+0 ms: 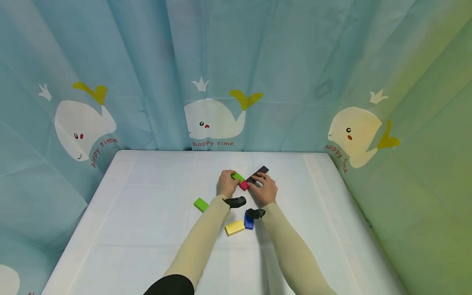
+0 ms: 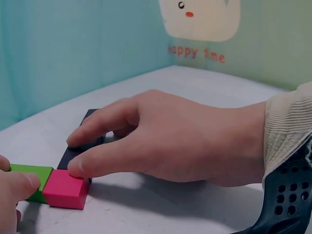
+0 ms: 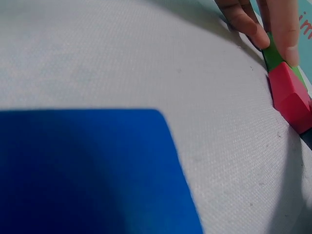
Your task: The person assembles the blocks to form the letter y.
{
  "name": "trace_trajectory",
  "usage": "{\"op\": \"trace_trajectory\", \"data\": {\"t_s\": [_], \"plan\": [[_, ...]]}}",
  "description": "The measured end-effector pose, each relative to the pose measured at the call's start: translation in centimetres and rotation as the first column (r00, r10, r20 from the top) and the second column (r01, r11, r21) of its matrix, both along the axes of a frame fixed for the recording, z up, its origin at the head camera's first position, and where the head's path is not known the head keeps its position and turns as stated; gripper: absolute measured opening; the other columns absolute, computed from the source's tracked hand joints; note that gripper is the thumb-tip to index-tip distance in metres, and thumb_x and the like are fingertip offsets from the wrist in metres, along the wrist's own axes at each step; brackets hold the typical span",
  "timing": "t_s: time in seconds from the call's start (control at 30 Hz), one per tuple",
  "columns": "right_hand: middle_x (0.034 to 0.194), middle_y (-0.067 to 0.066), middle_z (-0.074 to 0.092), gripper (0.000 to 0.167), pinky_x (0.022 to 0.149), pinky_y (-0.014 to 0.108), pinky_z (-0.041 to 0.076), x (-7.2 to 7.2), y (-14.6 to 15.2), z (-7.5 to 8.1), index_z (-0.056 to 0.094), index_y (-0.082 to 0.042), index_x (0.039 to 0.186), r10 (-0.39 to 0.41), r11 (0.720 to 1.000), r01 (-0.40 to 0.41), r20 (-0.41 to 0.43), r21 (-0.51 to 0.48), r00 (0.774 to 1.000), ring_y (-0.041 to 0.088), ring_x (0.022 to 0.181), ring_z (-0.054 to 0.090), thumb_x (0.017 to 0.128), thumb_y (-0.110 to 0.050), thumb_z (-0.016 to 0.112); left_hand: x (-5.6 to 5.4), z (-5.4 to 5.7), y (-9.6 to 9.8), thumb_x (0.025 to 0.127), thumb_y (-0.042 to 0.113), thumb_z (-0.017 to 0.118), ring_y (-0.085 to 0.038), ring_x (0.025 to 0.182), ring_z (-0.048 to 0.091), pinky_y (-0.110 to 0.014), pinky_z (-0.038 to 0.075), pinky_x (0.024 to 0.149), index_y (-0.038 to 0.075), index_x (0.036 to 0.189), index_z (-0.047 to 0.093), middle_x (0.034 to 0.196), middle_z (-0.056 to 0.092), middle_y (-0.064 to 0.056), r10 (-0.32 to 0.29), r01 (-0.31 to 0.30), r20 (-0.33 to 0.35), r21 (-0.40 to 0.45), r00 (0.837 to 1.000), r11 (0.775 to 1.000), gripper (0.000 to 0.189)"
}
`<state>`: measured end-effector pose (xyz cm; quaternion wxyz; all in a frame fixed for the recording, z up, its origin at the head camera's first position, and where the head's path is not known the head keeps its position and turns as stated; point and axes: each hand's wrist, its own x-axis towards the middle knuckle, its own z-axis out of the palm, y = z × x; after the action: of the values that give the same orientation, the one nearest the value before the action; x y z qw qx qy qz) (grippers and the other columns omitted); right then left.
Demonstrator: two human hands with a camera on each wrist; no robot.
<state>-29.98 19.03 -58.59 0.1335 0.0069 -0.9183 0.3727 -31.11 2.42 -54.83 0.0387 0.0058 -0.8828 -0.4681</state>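
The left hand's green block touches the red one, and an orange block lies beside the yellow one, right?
Not orange: the head view shows a blue block beside the yellow block. The green block in the left hand touches the red block.

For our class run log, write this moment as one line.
left hand: pinching green block | right hand: touching red block, black block | nearer the person: second green block, yellow block, blue block
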Motion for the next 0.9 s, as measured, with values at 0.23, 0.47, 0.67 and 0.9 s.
{"op": "trace_trajectory", "data": {"t_s": [0.23, 0.47, 0.67, 0.9], "plan": [[0.140, 0.010, 0.052, 0.043, 0.104, 0.061, 0.022, 0.1, -0.1, 0.4, 0.072, -0.010, 0.119, -0.013, 1.000, 0.013, 0.020, -0.004, 1.000, 0.042, 0.129, 0.039, 0.084, -0.034, 0.076, 0.1, -0.1, -0.2, 0.086, 0.010, 0.075, -0.028, 0.101, 0.059, -0.040, 0.050, 0.087, 0.000, 0.117, 0.068, 0.115, 0.060, -0.017, -0.007, 0.007, 0.003, 0.008, 1.000, 1.000, 0.034], [0.139, 0.011, 0.053, 0.042, 0.103, 0.062, 0.023, 0.2, -0.1, 0.3, 0.072, -0.011, 0.119, -0.010, 1.000, 0.010, 0.006, -0.003, 1.000, 0.043, 0.129, 0.040, 0.084, -0.035, 0.076, 0.0, -0.6, -0.1, 0.086, 0.010, 0.075, -0.027, 0.101, 0.060, -0.038, 0.050, 0.086, 0.000, 0.117, 0.068, 0.116, 0.060, -0.016, -0.002, 0.001, -0.018, -0.001, 1.000, 1.000, 0.033], [0.139, 0.012, 0.053, 0.041, 0.104, 0.063, 0.023, 0.4, -0.2, 0.4, 0.072, -0.011, 0.118, -0.012, 1.000, 0.012, 0.009, 0.002, 1.000, 0.043, 0.129, 0.040, 0.085, -0.034, 0.075, 0.0, -0.8, 0.0, 0.085, 0.007, 0.075, -0.029, 0.100, 0.060, -0.039, 0.051, 0.086, -0.003, 0.115, 0.068, 0.113, 0.060, -0.019, -0.007, 0.009, -0.037, 0.031, 0.999, 0.999, 0.032], [0.140, 0.012, 0.052, 0.041, 0.105, 0.062, 0.021, 0.4, -0.3, 0.7, 0.072, -0.011, 0.119, -0.016, 1.000, 0.016, 0.025, -0.006, 1.000, 0.043, 0.130, 0.039, 0.085, -0.033, 0.076, -0.3, -1.4, 0.0, 0.083, 0.008, 0.077, -0.027, 0.096, 0.061, -0.036, 0.051, 0.083, -0.002, 0.112, 0.070, 0.109, 0.061, -0.018, 0.007, -0.003, -0.077, 0.048, 0.997, 0.999, 0.032]]}}
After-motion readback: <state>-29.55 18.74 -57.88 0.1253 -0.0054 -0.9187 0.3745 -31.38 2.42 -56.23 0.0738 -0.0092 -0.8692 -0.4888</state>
